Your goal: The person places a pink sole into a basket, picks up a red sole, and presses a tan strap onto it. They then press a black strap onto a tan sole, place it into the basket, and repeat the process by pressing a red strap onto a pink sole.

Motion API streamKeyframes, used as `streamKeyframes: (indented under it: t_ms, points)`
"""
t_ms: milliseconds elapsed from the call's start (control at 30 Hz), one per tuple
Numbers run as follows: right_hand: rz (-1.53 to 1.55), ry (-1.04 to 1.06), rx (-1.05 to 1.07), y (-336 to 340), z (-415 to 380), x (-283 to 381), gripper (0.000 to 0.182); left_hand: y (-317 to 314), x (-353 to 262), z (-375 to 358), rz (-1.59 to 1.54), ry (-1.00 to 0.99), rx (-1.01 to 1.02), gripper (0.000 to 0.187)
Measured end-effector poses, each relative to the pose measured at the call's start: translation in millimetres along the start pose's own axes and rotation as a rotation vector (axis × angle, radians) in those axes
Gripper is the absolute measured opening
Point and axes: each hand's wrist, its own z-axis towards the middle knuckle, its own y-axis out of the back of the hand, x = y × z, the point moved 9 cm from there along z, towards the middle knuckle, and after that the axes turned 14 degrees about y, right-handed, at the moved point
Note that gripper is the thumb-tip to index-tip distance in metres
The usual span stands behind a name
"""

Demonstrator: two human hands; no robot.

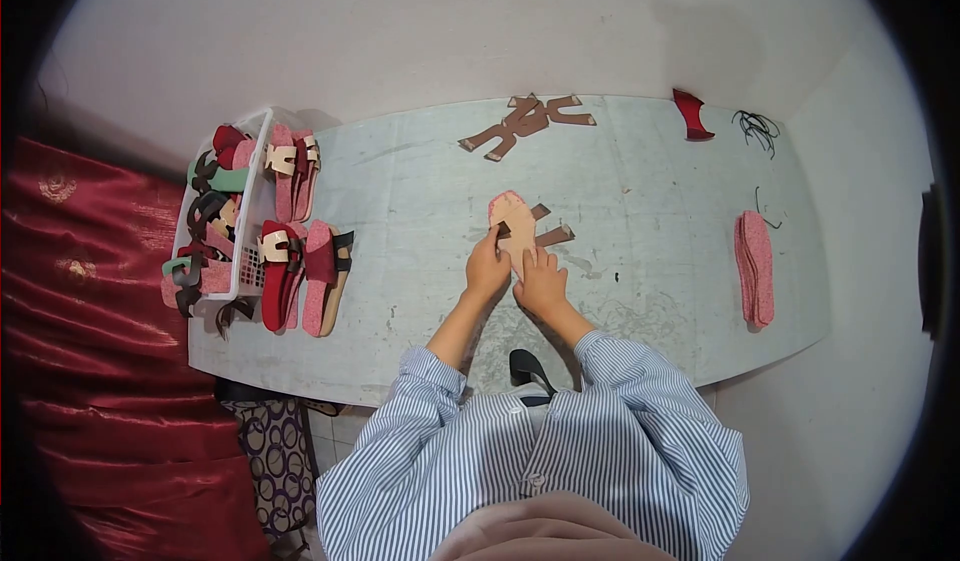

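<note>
A pink sandal insole (514, 217) lies flat on the grey table (650, 281), with brown straps (553, 234) sticking out from under its right side. My left hand (487, 268) grips the sole's left edge. My right hand (541, 281) presses down on the sole's near end, fingers flat on it. Both sleeves are blue-and-white striped.
A white basket (243, 251) of finished sandals stands at the table's left end, with red and pink sandals (300, 276) leaning beside it. Brown strap pieces (527, 121) lie at the back. A stack of pink insoles (755, 266) sits on the right, a red piece (691, 116) and black threads (757, 128) behind it.
</note>
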Motion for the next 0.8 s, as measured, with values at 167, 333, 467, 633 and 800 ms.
streamKeyframes:
  t_ms: [167, 333, 467, 633, 800]
  points:
    - [0.023, 0.010, -0.014, -1, 0, -1, 0.063, -8, -14, -3, 0.218, -0.270, -0.079, 0.040]
    - [0.039, -0.001, -0.040, 2, -1, -2, 0.061, -17, -16, -7, 0.369, -0.337, -0.129, 0.042]
    - [0.052, -0.026, -0.013, 3, -5, 0, 0.059, -22, -12, -14, 0.429, -0.340, -0.178, 0.047]
    - [0.049, -0.017, -0.034, 3, -7, -3, 0.057, -22, -16, -14, 0.456, -0.317, -0.159, 0.047]
    - [0.207, -0.020, -0.186, 17, 3, -29, 0.047, -16, -22, -14, 0.502, -0.277, -0.174, 0.046]
